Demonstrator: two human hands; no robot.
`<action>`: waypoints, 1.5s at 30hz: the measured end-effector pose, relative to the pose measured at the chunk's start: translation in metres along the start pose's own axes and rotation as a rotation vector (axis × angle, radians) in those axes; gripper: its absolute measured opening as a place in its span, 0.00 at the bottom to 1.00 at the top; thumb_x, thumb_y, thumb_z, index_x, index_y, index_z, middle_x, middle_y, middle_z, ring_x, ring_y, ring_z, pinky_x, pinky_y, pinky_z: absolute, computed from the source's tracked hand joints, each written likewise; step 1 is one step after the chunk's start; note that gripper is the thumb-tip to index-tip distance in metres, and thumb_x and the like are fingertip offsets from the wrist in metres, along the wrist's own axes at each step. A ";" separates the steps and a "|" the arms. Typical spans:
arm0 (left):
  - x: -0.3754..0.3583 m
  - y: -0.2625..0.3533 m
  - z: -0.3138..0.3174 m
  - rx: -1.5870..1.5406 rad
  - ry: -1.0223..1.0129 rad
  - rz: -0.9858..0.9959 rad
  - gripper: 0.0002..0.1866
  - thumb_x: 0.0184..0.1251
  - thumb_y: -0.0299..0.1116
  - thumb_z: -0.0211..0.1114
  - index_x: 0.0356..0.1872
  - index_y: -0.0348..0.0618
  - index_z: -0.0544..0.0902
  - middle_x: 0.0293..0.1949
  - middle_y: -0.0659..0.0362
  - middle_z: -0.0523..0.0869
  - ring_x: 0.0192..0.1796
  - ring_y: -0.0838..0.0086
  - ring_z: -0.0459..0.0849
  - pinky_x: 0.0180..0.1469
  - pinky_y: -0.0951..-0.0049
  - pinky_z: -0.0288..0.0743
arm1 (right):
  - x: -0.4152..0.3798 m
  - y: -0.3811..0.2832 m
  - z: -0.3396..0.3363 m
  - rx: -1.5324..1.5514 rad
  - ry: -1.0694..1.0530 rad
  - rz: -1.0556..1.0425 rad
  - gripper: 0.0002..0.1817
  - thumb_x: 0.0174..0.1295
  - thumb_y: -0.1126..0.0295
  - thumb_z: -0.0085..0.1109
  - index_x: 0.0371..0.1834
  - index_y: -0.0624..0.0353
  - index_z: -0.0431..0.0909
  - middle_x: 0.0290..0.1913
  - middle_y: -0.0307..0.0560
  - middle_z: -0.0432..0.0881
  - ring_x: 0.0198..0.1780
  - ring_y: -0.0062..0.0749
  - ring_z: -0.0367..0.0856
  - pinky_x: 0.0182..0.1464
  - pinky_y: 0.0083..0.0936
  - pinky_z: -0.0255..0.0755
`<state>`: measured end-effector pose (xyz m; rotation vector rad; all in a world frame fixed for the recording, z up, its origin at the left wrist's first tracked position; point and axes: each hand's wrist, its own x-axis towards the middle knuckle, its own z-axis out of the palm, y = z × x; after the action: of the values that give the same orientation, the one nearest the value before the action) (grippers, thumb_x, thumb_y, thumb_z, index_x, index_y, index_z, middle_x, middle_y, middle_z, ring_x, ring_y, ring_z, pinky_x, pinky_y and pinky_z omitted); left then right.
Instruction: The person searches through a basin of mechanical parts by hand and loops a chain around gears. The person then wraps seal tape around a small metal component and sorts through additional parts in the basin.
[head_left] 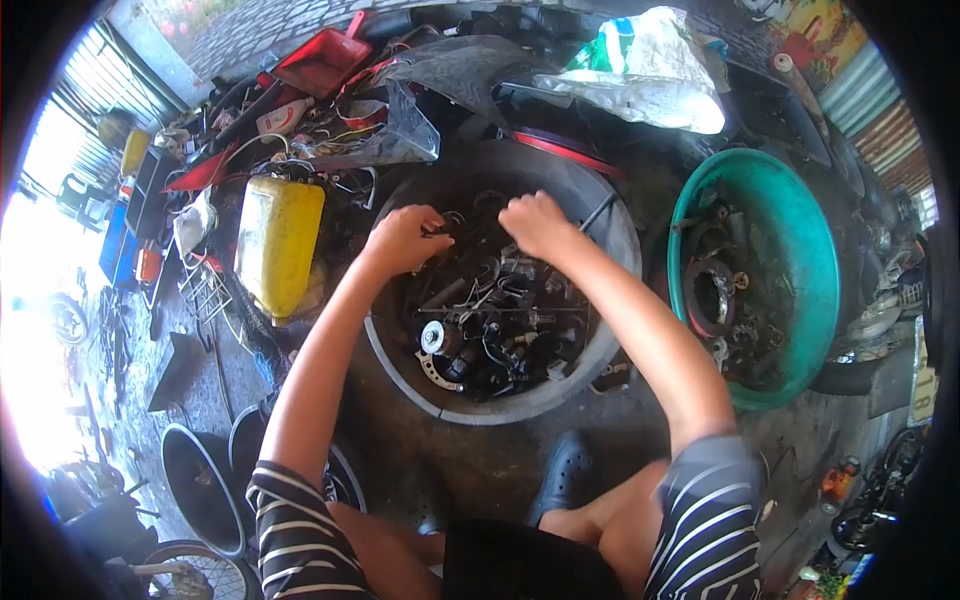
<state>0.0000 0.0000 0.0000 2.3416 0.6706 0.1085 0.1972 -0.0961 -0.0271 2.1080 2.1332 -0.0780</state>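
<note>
A wide grey tub (480, 412) sits in front of my feet, holding a heap of dark metal parts, wires and a round silver-faced part (433, 337). Over the tub's upper left area is my left hand (408, 240), its thumb and fingers curled round a small dark piece that is hard to make out. My right hand (535, 225) is over the upper right area, with its fingers bent inward; whatever it may hold is hidden. The two hands are apart. A curved metal plate with holes (438, 374) lies near the tub's lower left wall.
At the right stands a green basin (815, 260) with metal parts inside. A yellow jerrycan (280, 245) stands left of the tub. Behind lie a red dustpan (322, 62), broken plastic panels and a white-green sack (650, 75). Dark buckets (203, 490) stand at the lower left.
</note>
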 end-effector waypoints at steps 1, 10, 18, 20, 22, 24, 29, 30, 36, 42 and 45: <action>0.004 -0.018 0.007 0.033 0.072 -0.072 0.17 0.47 0.38 0.65 0.36 0.39 0.79 0.32 0.53 0.82 0.35 0.68 0.80 0.39 0.73 0.73 | 0.009 0.013 -0.005 0.004 0.130 -0.002 0.05 0.47 0.72 0.54 0.24 0.54 0.80 0.32 0.48 0.81 0.39 0.37 0.80 0.43 0.33 0.70; 0.019 -0.057 0.060 0.052 -0.185 -0.054 0.14 0.51 0.42 0.62 0.33 0.42 0.80 0.29 0.54 0.82 0.33 0.65 0.81 0.38 0.69 0.73 | -0.006 0.056 0.061 -0.076 -0.121 0.071 0.09 0.42 0.75 0.55 0.26 0.48 0.80 0.35 0.42 0.80 0.39 0.34 0.78 0.43 0.31 0.70; 0.033 -0.041 0.065 0.326 -0.364 -0.154 0.16 0.52 0.49 0.59 0.35 0.50 0.81 0.33 0.56 0.82 0.40 0.65 0.80 0.44 0.67 0.72 | -0.008 0.069 0.046 -0.313 -0.392 0.134 0.10 0.40 0.68 0.63 0.29 0.53 0.81 0.36 0.43 0.81 0.47 0.34 0.75 0.60 0.39 0.53; 0.034 -0.041 0.065 0.370 -0.402 -0.173 0.17 0.52 0.50 0.59 0.37 0.51 0.80 0.35 0.56 0.82 0.42 0.65 0.79 0.45 0.67 0.71 | -0.004 0.068 0.040 -0.297 -0.499 0.133 0.16 0.37 0.64 0.68 0.32 0.53 0.81 0.38 0.44 0.81 0.48 0.34 0.75 0.60 0.41 0.50; 0.034 -0.042 0.065 0.367 -0.403 -0.175 0.18 0.52 0.51 0.59 0.38 0.51 0.80 0.36 0.56 0.82 0.43 0.64 0.79 0.45 0.67 0.71 | -0.002 0.065 0.040 -0.282 -0.498 0.147 0.18 0.36 0.62 0.69 0.34 0.53 0.81 0.38 0.44 0.80 0.48 0.33 0.75 0.61 0.41 0.49; 0.036 -0.044 0.066 0.360 -0.402 -0.171 0.19 0.52 0.51 0.59 0.38 0.51 0.80 0.36 0.56 0.82 0.43 0.64 0.79 0.45 0.67 0.71 | -0.002 0.060 0.038 -0.271 -0.500 0.166 0.21 0.34 0.60 0.70 0.35 0.53 0.80 0.39 0.44 0.80 0.48 0.33 0.75 0.61 0.42 0.48; 0.031 -0.048 0.073 0.442 -0.441 -0.134 0.16 0.53 0.48 0.59 0.40 0.56 0.79 0.37 0.57 0.82 0.45 0.64 0.78 0.46 0.67 0.71 | 0.005 0.045 0.030 -0.300 -0.594 0.218 0.23 0.33 0.59 0.72 0.37 0.49 0.80 0.40 0.39 0.80 0.49 0.32 0.74 0.55 0.44 0.51; 0.031 -0.051 0.073 0.443 -0.443 -0.135 0.16 0.53 0.48 0.59 0.40 0.56 0.79 0.37 0.57 0.82 0.45 0.64 0.78 0.46 0.67 0.71 | 0.009 0.044 0.030 -0.298 -0.594 0.218 0.23 0.33 0.59 0.72 0.37 0.49 0.80 0.40 0.39 0.80 0.49 0.32 0.74 0.55 0.44 0.51; 0.032 -0.059 0.063 0.363 -0.510 -0.002 0.11 0.54 0.42 0.58 0.40 0.60 0.81 0.40 0.63 0.82 0.46 0.68 0.78 0.47 0.69 0.71 | 0.018 0.031 0.005 -0.241 -0.595 0.264 0.27 0.31 0.59 0.74 0.40 0.48 0.79 0.45 0.37 0.78 0.53 0.38 0.71 0.56 0.48 0.49; 0.019 -0.078 0.054 0.433 -0.575 -0.098 0.11 0.54 0.39 0.57 0.40 0.61 0.81 0.41 0.65 0.81 0.47 0.69 0.77 0.47 0.69 0.71 | 0.030 0.026 -0.033 -0.368 -0.770 0.258 0.27 0.36 0.57 0.71 0.45 0.45 0.77 0.52 0.40 0.74 0.61 0.40 0.61 0.59 0.60 0.36; 0.014 -0.084 0.052 0.455 -0.569 -0.103 0.11 0.54 0.40 0.58 0.39 0.60 0.81 0.42 0.64 0.81 0.48 0.68 0.77 0.48 0.69 0.70 | 0.031 0.034 -0.055 -0.299 -0.679 0.236 0.20 0.40 0.60 0.69 0.40 0.45 0.80 0.47 0.37 0.77 0.56 0.38 0.67 0.50 0.61 0.45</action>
<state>-0.0112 0.0288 -0.0949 2.5693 0.5593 -0.8036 0.2274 -0.0576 0.0253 1.7946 1.4036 -0.3649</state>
